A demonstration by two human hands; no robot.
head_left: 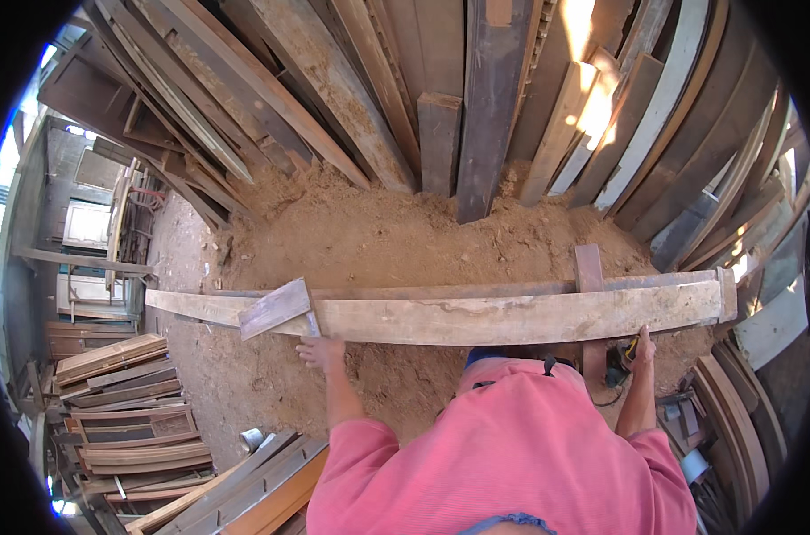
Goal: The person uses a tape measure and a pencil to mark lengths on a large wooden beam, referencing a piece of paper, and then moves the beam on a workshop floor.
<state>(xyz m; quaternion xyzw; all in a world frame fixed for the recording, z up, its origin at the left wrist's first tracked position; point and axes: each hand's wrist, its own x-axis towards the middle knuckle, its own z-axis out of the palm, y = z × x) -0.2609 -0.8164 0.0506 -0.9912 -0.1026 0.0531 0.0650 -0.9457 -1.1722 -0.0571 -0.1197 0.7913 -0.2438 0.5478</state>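
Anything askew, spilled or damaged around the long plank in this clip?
Yes. A short grey board lies tilted across the long plank near the left hand, not in line with it. Sawdust is heaped over the ground behind. The plank's bend may be only lens curve. The right hand is at the plank's near edge.

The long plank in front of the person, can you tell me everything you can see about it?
The plank is long, pale, rough wood, lying flat and level across the view above a floor of sawdust. Its top edge is darker and uneven. A try square rests on its left part. The left hand touches its near edge below the square; the right hand sits at the near edge toward its right end, where a short crosspiece crosses behind it.
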